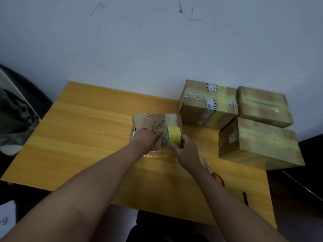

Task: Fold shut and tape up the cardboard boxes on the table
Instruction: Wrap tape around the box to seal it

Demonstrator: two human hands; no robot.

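Head view. Item: small box (157,131) on bench (87,137), under both hands. Left hand (147,138) presses flat on its top, fingers straight. Right hand (183,151) grips yellow tape roll (174,136), standing on edge on the box's right part. Box long axis runs left-right. Beyond right hand: three boxes (209,102), taped, apparently finished. Remaining: seal this one. Scissors (215,173) just right of the right wrist.

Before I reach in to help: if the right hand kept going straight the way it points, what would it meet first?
The right hand grips the yellow tape roll and points up toward the wall. Straight on, it would likely meet the taped cardboard box at the table's far edge first, though depth is hard to judge.
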